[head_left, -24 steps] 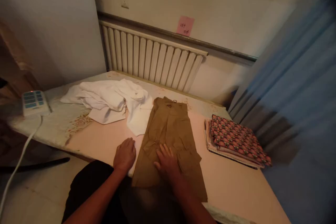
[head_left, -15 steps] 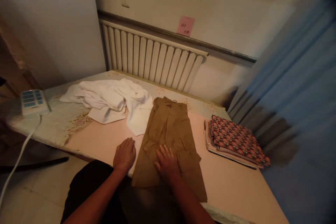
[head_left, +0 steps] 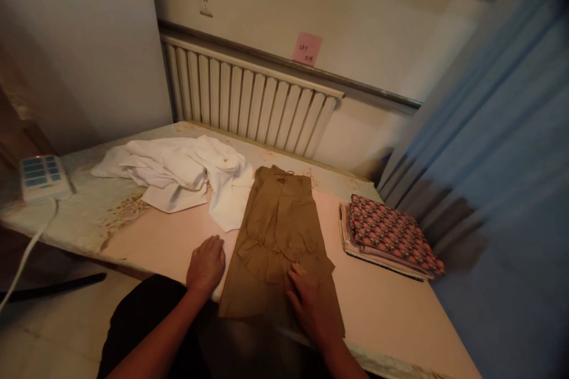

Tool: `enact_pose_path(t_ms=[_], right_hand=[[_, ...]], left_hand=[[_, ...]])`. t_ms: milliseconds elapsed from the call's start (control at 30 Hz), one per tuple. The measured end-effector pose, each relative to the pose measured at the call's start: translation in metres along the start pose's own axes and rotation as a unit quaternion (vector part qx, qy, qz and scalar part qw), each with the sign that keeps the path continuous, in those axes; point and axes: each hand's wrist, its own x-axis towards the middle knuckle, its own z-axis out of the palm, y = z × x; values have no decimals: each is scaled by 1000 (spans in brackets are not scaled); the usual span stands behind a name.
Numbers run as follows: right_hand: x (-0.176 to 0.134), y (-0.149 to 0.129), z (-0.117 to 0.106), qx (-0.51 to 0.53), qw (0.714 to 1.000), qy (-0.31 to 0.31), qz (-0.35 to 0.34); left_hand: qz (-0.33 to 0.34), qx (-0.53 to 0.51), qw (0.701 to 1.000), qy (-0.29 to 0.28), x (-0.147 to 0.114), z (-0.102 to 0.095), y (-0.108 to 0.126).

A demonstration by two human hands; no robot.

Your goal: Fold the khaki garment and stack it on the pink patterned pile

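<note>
A pair of brown trousers (head_left: 284,219) with a drawstring at the waist lies folded lengthwise on the table, its waist toward the wall. Creased flaps of cloth show about halfway down it. On the lower right part of the trousers lies my right hand (head_left: 309,302), open, its fingers stretched out over the fabric and gripping nothing. My left hand (head_left: 206,265) rests on the pink table cover just left of the trousers, holding nothing, with its fingers slightly bent. Beyond it is a crumpled white garment (head_left: 182,169), one end of which touches the trousers' left edge.
A folded stack of patterned cloth (head_left: 393,234) sits to the right, near a blue curtain (head_left: 498,189). At the far left stands a power strip (head_left: 43,177) with a white cord (head_left: 35,240). A radiator (head_left: 249,100) runs along the wall behind the table (head_left: 391,314).
My right hand has slid right and toward me over the trousers, and the creased flaps there lie a little flatter. My left hand stays beside them. The whole view has shifted slightly.
</note>
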Motion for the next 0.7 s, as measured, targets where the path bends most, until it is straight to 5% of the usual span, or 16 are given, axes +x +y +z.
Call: enact_pose_path(t_ms=[167, 367, 533, 700], right_hand=[[-36, 52, -24, 24, 980, 150, 132], [-46, 86, -46, 190, 880, 225, 372], [-40, 74, -44, 448, 768, 221, 401], [-44, 67, -41, 473, 772, 165, 390]], left_hand=[[7, 0, 1000, 4, 1, 2, -2], [11, -24, 1000, 3, -5, 7, -3], [25, -116, 993, 24, -24, 12, 2], [8, -239, 971, 28, -52, 9, 14]])
